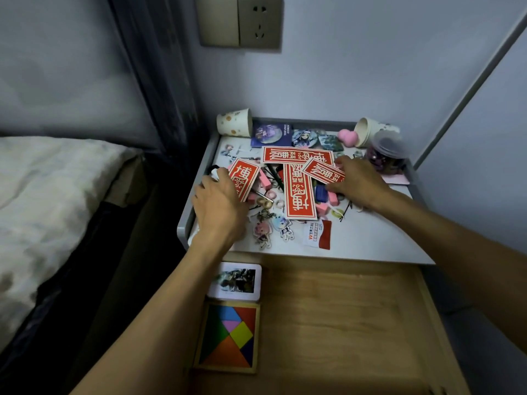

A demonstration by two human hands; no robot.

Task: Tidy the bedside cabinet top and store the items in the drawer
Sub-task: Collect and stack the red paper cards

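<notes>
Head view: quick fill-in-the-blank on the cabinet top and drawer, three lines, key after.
1. The tangram and the photo card lie in the open ____.
2. The paper cup beside the pink sponge lies on its ____.
3. The left hand has a ____ card in its grip.
Missing: drawer; side; red.

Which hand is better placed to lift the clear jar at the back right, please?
Probably the right hand: it rests close beside the jar, while the left hand is across the red cards, at the far side.
</notes>
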